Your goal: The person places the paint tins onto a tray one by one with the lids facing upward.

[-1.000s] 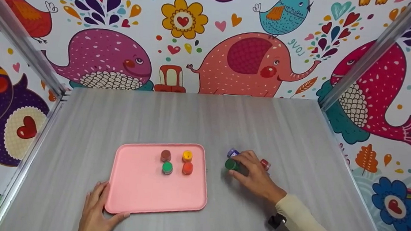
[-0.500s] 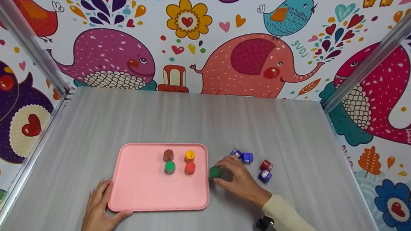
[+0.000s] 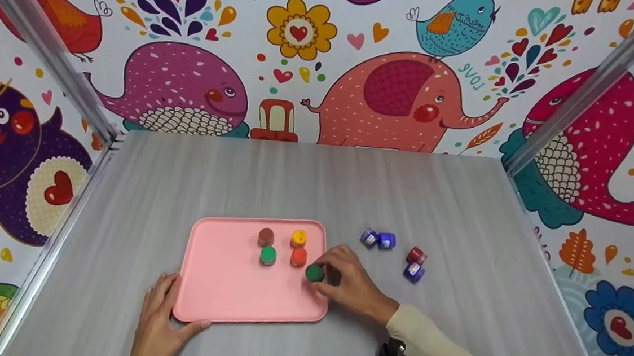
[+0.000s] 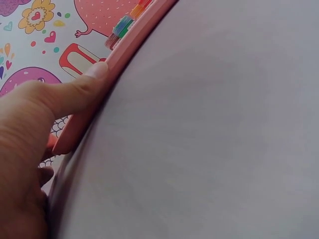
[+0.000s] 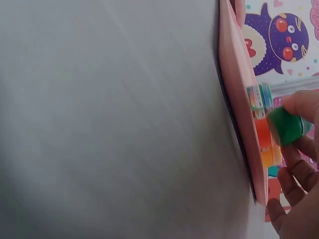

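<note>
My right hand (image 3: pixel 351 280) pinches a small dark-green-capped paint jar (image 3: pixel 314 272) between thumb and fingers. It is over the right edge of the pink tray (image 3: pixel 239 302). In the right wrist view the jar (image 5: pixel 285 125) is tilted, its green cap towards the camera. On the tray stand a brown jar (image 3: pixel 266 236), a yellow jar (image 3: pixel 299 238), a lighter green jar (image 3: pixel 268 255) and an orange-red jar (image 3: pixel 299 257). My left hand (image 3: pixel 161 318) rests at the tray's near left corner, its straight thumb on the front rim and its fingers along the left side.
Right of the tray, two purple-blue jars (image 3: pixel 385 240) lie side by side. Further right, a dark red jar (image 3: pixel 417 255) touches another blue jar (image 3: pixel 414 271). Metal posts (image 3: pixel 554 106) and printed wall panels border the grey table (image 3: pixel 434 193).
My right hand has carried the dark green jar leftward from the group of loose jars to over the tray's right edge. The left hand stays at the tray corner.
</note>
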`<state>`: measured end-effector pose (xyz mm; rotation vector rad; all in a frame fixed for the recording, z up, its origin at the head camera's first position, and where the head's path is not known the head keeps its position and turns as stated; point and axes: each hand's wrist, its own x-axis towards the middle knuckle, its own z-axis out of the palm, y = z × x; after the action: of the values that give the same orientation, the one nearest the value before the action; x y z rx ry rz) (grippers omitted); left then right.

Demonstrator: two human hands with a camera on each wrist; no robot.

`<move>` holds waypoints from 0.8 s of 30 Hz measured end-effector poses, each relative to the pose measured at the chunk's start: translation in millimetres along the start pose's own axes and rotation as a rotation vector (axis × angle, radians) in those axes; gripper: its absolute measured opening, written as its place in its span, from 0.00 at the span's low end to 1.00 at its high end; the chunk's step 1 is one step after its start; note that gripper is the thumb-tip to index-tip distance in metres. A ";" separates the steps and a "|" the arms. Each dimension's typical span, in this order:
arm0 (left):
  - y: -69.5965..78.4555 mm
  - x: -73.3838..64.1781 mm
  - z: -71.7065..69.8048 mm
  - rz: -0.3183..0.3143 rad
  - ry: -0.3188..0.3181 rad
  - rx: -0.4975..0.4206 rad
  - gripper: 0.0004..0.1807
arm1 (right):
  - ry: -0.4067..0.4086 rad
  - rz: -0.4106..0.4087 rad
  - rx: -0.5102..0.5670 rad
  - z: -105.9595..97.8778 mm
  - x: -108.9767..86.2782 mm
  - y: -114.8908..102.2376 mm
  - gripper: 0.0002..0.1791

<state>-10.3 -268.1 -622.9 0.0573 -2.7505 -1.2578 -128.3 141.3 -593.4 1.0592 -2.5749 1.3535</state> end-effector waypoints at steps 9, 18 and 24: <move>-4.0 -1.7 4.4 0.104 0.067 0.041 0.63 | 0.000 0.054 -0.012 18.6 4.2 -5.9 0.17; -5.0 -0.5 5.0 0.115 0.059 0.037 0.62 | 0.001 0.105 -0.016 30.3 4.6 -8.9 0.20; -5.2 -1.5 3.7 0.109 0.058 0.034 0.62 | 0.001 0.116 -0.001 32.2 6.2 -10.5 0.20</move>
<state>-9.4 -268.6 -629.3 -0.0523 -2.6859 -1.1633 -118.5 109.9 -603.7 0.9210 -2.6742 1.3762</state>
